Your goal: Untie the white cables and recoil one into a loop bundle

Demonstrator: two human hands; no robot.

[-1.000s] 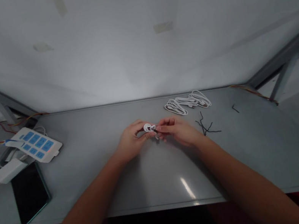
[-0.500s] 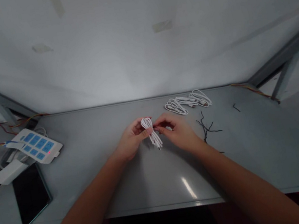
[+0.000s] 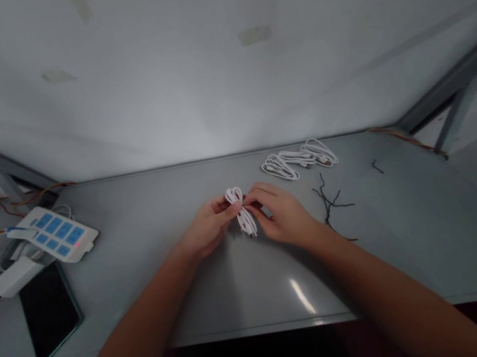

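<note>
A coiled white charging cable (image 3: 247, 223) is held above the middle of the table, its connector ends pointing toward me. My left hand (image 3: 210, 225) pinches the bundle at its waist, thumb across the front. From the other side my right hand (image 3: 277, 208) closes thumb and forefinger on a thin black twist tie at that waist; the tie is mostly hidden by the fingers. Right of my hands lie several loose black twist ties (image 3: 327, 205). Behind them, more coiled white cables (image 3: 297, 160) rest near the back edge.
At the left, a white power strip (image 3: 57, 233) with blue sockets sits beside a white charger (image 3: 14, 276) and a dark phone-like slab (image 3: 52, 311). One short black tie (image 3: 377, 167) lies far right. A pale wall (image 3: 206, 98) rises behind the grey table (image 3: 414, 233).
My right fingers have moved slightly left, closer against the cable's waist. The bundle has turned a little in my left hand. The whole view has shifted slightly.
</note>
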